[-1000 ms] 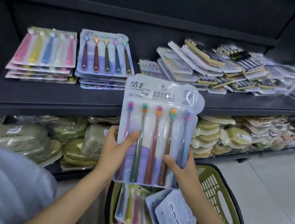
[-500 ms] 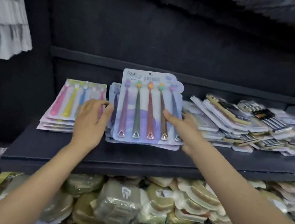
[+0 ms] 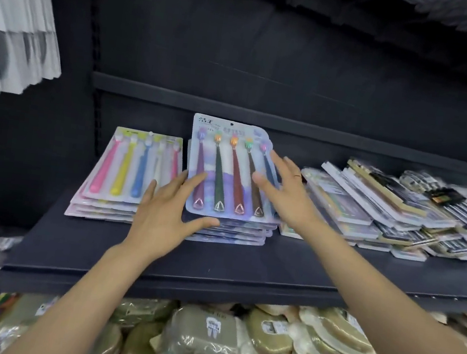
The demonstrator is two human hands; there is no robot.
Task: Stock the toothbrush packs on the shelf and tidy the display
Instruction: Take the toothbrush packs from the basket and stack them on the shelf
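A toothbrush pack (image 3: 228,173) with five dark-handled brushes lies on top of the middle stack (image 3: 230,230) on the dark shelf (image 3: 154,264), its top edge reaching toward the back wall. Both hands are spread flat with straight fingers and grip nothing. The left hand (image 3: 167,212) lies at the pack's lower left corner, fingers touching its left edge and thumb along the front of the stack. The right hand (image 3: 281,189) rests over the pack's right edge, fingertips on the plastic. This looks like the squaring-up step: the pack is set down and is being pressed and nudged into line with those beneath it. It sits a little askew, its lower edge overhanging the stack slightly toward the left, so the next move probably calls for a light push from both sides to line up the edges, without sliding the slippery packs below. Just beside it on the left is a stack of pastel toothbrush packs (image 3: 133,174), also fanned at the front. To the right, a leaning heap of flat packets (image 3: 386,210) looks untidy and may want straightening later. Below the shelf lie bagged greenish goods (image 3: 203,340).
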